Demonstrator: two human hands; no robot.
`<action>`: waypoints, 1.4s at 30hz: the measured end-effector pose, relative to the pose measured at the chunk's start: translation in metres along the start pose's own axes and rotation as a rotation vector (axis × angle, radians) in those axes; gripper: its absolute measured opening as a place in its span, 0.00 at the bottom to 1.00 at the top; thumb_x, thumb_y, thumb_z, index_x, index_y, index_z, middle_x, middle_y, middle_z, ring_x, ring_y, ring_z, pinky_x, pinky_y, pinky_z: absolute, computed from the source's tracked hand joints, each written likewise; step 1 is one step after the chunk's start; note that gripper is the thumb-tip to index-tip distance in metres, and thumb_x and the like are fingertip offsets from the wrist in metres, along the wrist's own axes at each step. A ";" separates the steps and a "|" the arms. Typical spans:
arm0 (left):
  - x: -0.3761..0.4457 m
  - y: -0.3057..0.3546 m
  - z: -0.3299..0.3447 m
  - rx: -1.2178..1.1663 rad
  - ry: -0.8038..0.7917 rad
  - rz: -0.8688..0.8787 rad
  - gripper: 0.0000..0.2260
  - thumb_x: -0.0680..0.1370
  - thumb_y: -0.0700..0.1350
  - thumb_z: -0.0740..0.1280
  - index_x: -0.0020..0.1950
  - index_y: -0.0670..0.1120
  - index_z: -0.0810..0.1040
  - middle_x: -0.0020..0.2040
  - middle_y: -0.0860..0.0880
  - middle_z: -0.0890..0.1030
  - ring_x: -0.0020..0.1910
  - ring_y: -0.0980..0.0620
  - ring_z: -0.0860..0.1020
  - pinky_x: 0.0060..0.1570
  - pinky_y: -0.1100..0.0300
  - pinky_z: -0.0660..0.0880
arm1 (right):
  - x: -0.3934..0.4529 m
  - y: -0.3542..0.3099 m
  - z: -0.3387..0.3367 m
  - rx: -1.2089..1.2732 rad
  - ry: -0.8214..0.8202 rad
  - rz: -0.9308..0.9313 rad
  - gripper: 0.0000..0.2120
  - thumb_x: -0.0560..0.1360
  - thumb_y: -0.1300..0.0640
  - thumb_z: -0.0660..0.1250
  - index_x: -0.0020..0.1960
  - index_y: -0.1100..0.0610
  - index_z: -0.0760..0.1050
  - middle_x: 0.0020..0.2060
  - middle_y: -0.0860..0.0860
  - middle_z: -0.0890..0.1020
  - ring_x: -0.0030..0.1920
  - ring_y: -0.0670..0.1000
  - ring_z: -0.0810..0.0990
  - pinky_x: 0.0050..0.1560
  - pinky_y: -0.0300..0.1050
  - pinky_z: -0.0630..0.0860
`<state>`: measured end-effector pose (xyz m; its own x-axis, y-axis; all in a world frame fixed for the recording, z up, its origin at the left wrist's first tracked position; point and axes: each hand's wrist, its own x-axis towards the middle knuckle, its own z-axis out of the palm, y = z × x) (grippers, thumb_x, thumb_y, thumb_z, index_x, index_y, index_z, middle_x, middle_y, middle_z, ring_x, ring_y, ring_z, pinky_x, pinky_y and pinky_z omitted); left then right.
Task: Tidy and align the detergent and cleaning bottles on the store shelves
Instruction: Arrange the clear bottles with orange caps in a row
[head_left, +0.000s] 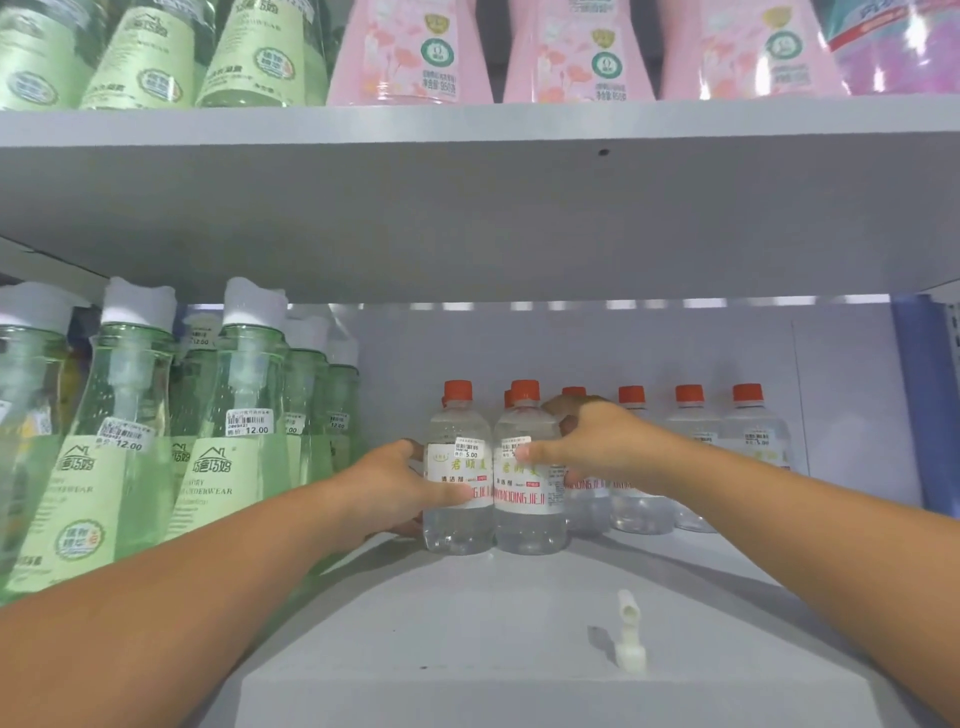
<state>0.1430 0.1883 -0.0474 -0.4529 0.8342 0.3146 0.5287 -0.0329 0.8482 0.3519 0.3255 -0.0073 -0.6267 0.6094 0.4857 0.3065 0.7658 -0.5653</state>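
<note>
Two small clear plastic bottles with orange-red caps and white labels, standing upright and touching side by side at the centre of the grey lower shelf (519, 613): left clear bottle (458, 499) and right clear bottle (529, 499), both pulled forward of the row behind. Left hand (395, 483) reaching in from seven o'clock, forearm stretched diagonally, fingers wrapped round the left clear bottle's far side and thumb laid across its label, so grasping it. Right hand (597, 441) reaching in from five o'clock, thumb pressed on the front of the right clear bottle's label, fingers curled over its shoulder and behind, so gripping that one; fingertips hidden behind the bottle. More orange caps just visible behind both held bottles, bodies concealed. Toward three o'clock, a back row of matching clear bottles (691, 457), lower parts partly covered by the right forearm. At nine o'clock, tall green translucent bottles with white flip caps (228, 431) and pale green labels, price stickers reading 12.00, leftmost ones cut off by the frame edge. At six o'clock, a small white plastic spout piece (629, 639) lying alone on the shelf, well apart from the bottles; exact kind hard to tell. At twelve o'clock, upper shelf board (467, 124) carrying pink bottles (415, 52) and pale green labelled bottles (150, 52), tops cropped out of view.
</note>
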 end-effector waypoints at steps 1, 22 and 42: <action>0.000 0.000 -0.001 0.011 -0.002 0.000 0.26 0.69 0.46 0.83 0.62 0.47 0.75 0.53 0.45 0.85 0.46 0.46 0.87 0.51 0.46 0.84 | 0.000 0.000 -0.001 0.013 -0.009 -0.002 0.32 0.72 0.43 0.78 0.72 0.49 0.72 0.45 0.36 0.80 0.42 0.37 0.81 0.29 0.26 0.73; -0.014 0.010 0.002 0.044 -0.002 -0.049 0.24 0.74 0.53 0.78 0.65 0.52 0.72 0.52 0.50 0.87 0.49 0.49 0.87 0.53 0.49 0.83 | -0.004 0.003 0.002 0.143 -0.051 0.088 0.30 0.73 0.46 0.78 0.71 0.53 0.73 0.57 0.48 0.85 0.53 0.49 0.86 0.49 0.46 0.85; -0.106 0.047 0.014 0.117 0.028 -0.125 0.37 0.74 0.63 0.73 0.77 0.46 0.68 0.65 0.46 0.78 0.58 0.45 0.81 0.62 0.46 0.79 | -0.105 -0.011 -0.028 0.303 0.006 0.192 0.22 0.78 0.48 0.74 0.65 0.60 0.76 0.59 0.54 0.81 0.55 0.54 0.83 0.54 0.51 0.84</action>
<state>0.2256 0.1057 -0.0467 -0.5390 0.8122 0.2233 0.5462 0.1353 0.8266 0.4345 0.2590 -0.0332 -0.5741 0.7379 0.3550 0.1915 0.5425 -0.8179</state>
